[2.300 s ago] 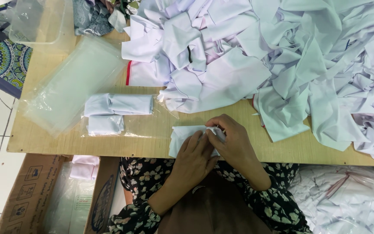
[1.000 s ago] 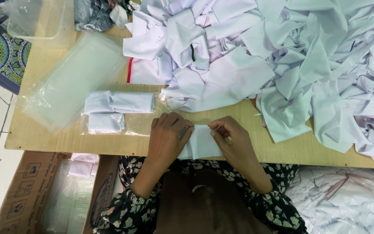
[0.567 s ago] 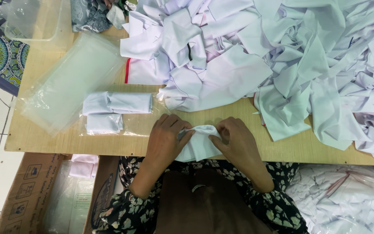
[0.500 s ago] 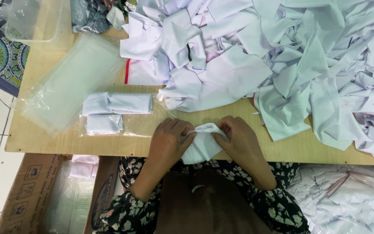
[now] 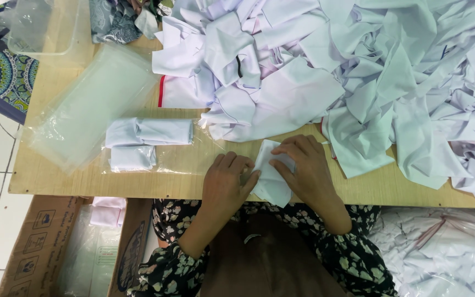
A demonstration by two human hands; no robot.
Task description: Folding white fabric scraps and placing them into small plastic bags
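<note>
Left hand: your left hand (image 5: 227, 184) lay palm down at the near edge of the counter (image 5: 56, 179), fingers spread, fingertips pressing the left edge of the folded white cloth (image 5: 273, 179); not closed round anything.
Right hand: your right hand (image 5: 303, 173) covered the cloth's upper right part, fingers curled over its top edge, pinning it flat rather than gripping it.
Cloth, position: it sat between your two hands, one corner hanging just over the counter's front edge, above your lap.
Cloth, handling (judged): thin, light, limp fabric; it would hold a crease only under pressure and spring open if let go. Not fragile, not slippery on the wood.
Where to hold (judged): pinch at the folded edges or corners, both hands, keeping the layers together.
Nearby, left: two folded white pieces (image 5: 147, 132) lay inside a clear plastic bag (image 5: 182, 159); a stack of empty clear bags (image 5: 83, 110) lay beyond them.
Farther: a heap of loose white cloth (image 5: 358, 60) filled the counter's far and right side.
Below counter: a cardboard box (image 5: 34, 242) stood on the floor.
</note>
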